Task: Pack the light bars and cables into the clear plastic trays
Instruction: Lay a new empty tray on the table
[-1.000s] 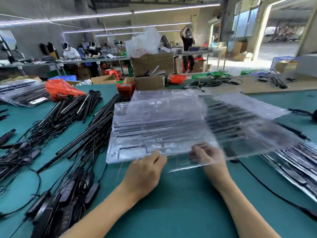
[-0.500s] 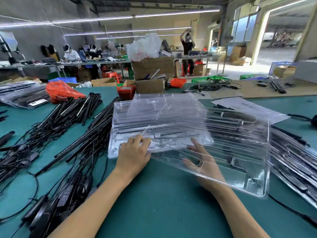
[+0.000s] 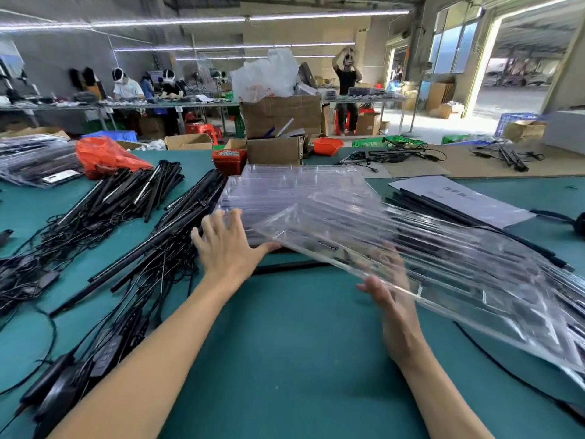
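A stack of clear plastic trays lies on the green table ahead of me. My left hand presses its spread fingers against the stack's near left corner. One clear tray is lifted off the stack and tilts down toward the right. My right hand is beneath its near edge, and the straight fingers show through the plastic. Black light bars lie in heaps at the left with tangled cables and adapters. One black bar lies just in front of the stack.
More black bars lie at the right under a printed sheet. An orange bag, a red bin and a cardboard box stand behind the stack. Bagged goods sit far left. People work at the back tables.
The top tray has come off the stack, moving right and toward me, tilted. My left hand moved from the stack's front edge to its left corner. My right hand stays under the tray.
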A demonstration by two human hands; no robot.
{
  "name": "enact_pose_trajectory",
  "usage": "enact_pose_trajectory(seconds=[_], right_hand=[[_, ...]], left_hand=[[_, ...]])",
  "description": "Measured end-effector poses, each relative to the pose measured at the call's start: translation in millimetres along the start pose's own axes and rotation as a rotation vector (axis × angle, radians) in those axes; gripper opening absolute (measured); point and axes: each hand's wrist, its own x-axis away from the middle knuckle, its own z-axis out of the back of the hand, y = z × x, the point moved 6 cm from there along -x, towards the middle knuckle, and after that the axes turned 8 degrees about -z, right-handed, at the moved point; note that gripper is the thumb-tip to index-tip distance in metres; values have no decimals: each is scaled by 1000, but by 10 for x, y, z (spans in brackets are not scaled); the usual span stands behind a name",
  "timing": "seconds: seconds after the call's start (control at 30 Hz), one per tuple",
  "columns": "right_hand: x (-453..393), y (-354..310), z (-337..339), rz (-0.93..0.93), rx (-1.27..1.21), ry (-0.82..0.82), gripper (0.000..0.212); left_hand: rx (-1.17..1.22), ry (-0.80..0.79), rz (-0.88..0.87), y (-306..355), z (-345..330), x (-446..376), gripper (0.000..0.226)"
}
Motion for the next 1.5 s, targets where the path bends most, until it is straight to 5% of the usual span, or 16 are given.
enact_pose_trajectory(seconds=[0.07,0.2,0.4,0.67,0.97,1.17,1.33,1.5], right_hand=[[-1,27,31,-1,-89,39,63],[-37,8,85,-2,-253,40,71],[-39,18,74,-55,-284,35,85],[-48,30,83,-68,-282,31,83],[-31,24,91,-55,-278,15,90],[-4,55,92,-82,-264,60,58],[-7,73,128,-85,-320,123,77],[-5,15,145,-75,-361,121,79]], left_hand=[[-13,-10,-39,79,23,-46,99],[-41,-11,-287,251,-29,-67,65],[-208,-289,-409,352,-365,-32,64],[-393,-174,-459,494,-282,7,73],[-382,-227,-575,558,-269,-56,48],[-429,-23,-684,536,-19,-38,37],[-386,151,-672,525,228,-122,48],[-416,293,-651,559,361,-153,34]])
